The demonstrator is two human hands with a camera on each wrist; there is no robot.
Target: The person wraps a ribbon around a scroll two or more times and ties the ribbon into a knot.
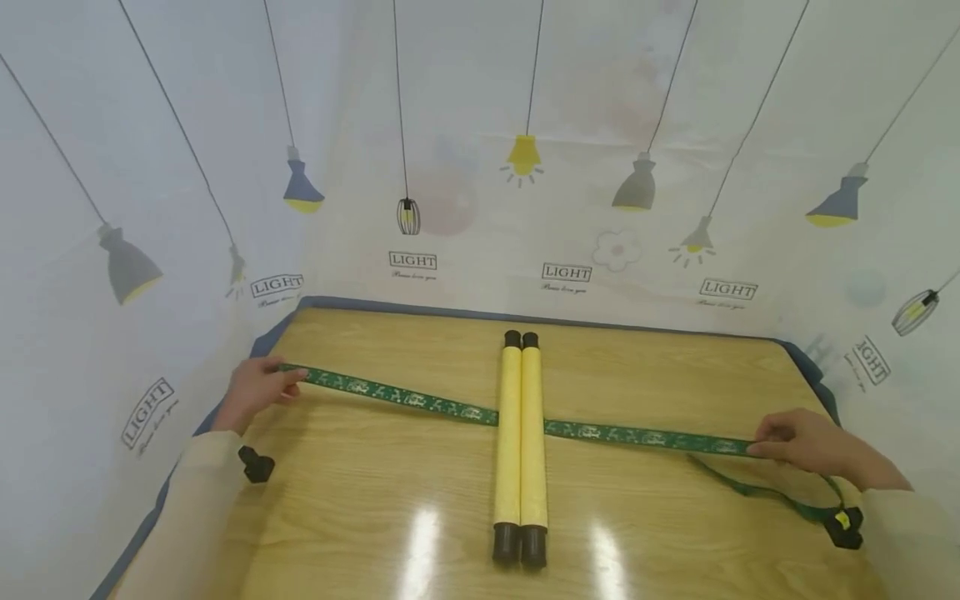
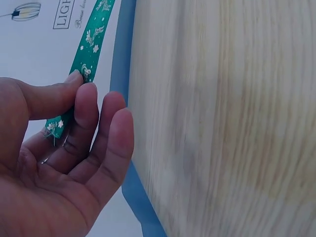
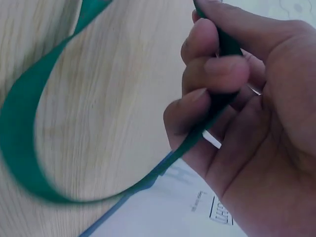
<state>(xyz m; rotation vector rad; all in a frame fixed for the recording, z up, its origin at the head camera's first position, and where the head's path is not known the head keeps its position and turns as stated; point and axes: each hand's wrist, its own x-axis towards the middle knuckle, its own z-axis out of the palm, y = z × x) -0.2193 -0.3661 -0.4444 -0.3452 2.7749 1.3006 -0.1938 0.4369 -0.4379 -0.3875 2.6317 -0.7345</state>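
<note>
A long green ribbon (image 1: 645, 437) with white reindeer and lettering stretches across the wooden table. Its middle passes beneath two yellow rods (image 1: 510, 433) with dark end caps, lying side by side and pointing away from me. Near the table's left edge my left hand (image 1: 258, 387) pinches one end between thumb and index finger; in the left wrist view the ribbon's frayed tip (image 2: 55, 127) sticks out below the pinch. On the right, my right hand (image 1: 813, 446) pinches the ribbon too. From there a loose tail (image 3: 22, 143) runs through the curled fingers and loops down.
The wooden table (image 1: 360, 492) has a blue edge (image 1: 420, 310) along its back and sides. White wall sheets (image 1: 480, 100) printed with hanging lamps stand around it. Black devices (image 1: 257, 464) sit by the wrists.
</note>
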